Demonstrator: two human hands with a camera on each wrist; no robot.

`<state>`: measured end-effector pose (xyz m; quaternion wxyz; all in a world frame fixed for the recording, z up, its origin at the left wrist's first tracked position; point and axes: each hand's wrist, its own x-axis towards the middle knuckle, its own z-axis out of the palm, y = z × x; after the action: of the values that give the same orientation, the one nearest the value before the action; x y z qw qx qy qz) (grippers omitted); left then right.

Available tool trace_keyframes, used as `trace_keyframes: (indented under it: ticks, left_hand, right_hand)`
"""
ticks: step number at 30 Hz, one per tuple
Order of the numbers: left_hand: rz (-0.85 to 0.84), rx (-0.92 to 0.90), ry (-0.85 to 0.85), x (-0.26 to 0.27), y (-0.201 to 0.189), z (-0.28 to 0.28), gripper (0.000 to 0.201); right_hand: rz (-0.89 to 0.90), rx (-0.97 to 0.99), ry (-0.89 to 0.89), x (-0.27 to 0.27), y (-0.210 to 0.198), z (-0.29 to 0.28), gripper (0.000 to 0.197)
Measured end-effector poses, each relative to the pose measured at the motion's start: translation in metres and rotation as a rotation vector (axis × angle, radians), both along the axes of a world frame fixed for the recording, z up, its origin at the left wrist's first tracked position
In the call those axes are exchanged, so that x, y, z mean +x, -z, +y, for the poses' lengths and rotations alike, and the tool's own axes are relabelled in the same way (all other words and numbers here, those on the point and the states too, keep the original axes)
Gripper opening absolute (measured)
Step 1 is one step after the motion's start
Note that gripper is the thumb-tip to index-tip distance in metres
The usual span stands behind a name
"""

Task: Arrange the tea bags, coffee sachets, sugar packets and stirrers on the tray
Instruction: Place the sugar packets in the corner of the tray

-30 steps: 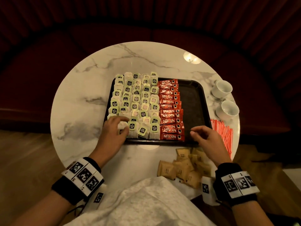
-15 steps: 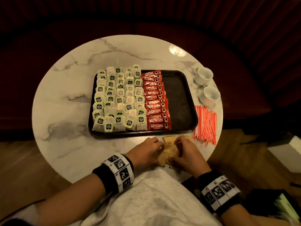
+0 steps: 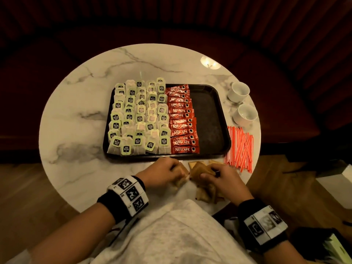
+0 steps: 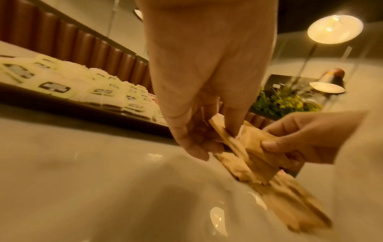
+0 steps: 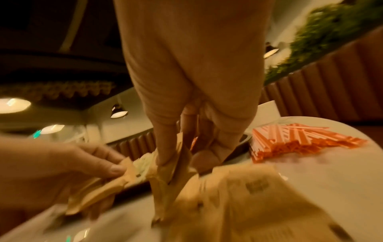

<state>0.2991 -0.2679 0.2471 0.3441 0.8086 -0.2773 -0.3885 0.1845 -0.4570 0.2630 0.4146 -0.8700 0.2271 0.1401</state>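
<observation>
A black tray (image 3: 210, 119) on the round marble table (image 3: 76, 115) holds rows of tea bags (image 3: 139, 119) on its left and a column of red coffee sachets (image 3: 182, 121) in the middle; its right strip is bare. Brown sugar packets (image 3: 206, 193) lie in a heap at the table's near edge. My left hand (image 3: 163, 174) pinches a few packets (image 4: 225, 139), and my right hand (image 3: 219, 177) grips others (image 5: 172, 172) beside it. Orange stirrers (image 3: 240, 147) lie right of the tray.
Two white cups (image 3: 241, 101) stand at the table's right edge, beyond the stirrers. A pale cloth (image 3: 171, 235) covers my lap under the near rim. Dark padded seating curves behind the table.
Both hands left the tray's front edge and came down to the sugar packet heap. They now hold packets, and a few have been lifted off the pile.
</observation>
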Motion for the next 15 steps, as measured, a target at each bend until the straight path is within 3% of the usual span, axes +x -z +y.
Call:
trace_keyframes:
  ticks: [4,6,9,11,15]
  left_hand:
    - [0.406,-0.275,-0.371,0.008,-0.016,-0.004,0.02]
    - [0.504,-0.381,-0.485,0.009,-0.028,-0.011,0.018]
    - [0.582,-0.462,-0.497,0.009,-0.038,-0.021,0.02]
    - [0.606,-0.515,-0.471,0.007,-0.042,-0.024,0.031]
    - [0.541,-0.601,-0.587,0.017,-0.042,-0.029,0.033]
  right_hand:
    - [-0.119,0.244,0.122,0.006,-0.018,-0.016,0.013]
    - [-0.165,0.395,0.155,0.014,-0.026,-0.016,0.016]
    - [-0.204,0.557,0.165,0.031,-0.034,-0.009,0.021]
    - [-0.228,0.607,0.179,0.043,-0.036,-0.004,0.023]
    - [-0.261,0.667,0.27,0.066,-0.04,-0.001,0.02]
